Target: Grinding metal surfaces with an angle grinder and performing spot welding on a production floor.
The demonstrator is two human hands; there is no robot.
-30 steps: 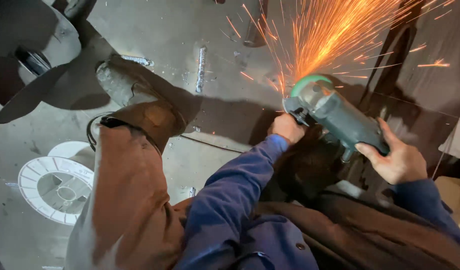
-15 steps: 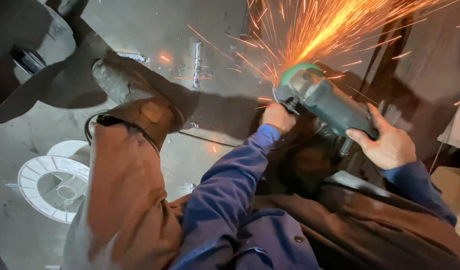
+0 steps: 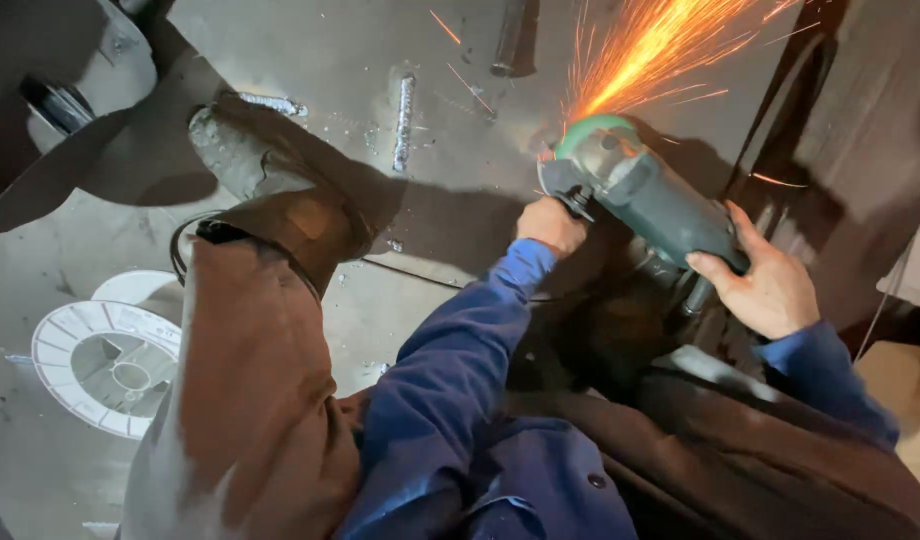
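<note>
Firmly, green angle grinder [image 3: 645, 190] between both hands

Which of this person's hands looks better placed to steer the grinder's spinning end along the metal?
Probably the left hand. It grips near the head of the green angle grinder, right beside the sparks. The right hand holds the rear of the body, farther from the cut, so it mainly steadies.

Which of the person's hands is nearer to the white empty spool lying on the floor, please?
The left. The left hand grips the front of the green angle grinder, on the side toward the white spool. The right hand holds the grinder's rear, farther from it.
</note>
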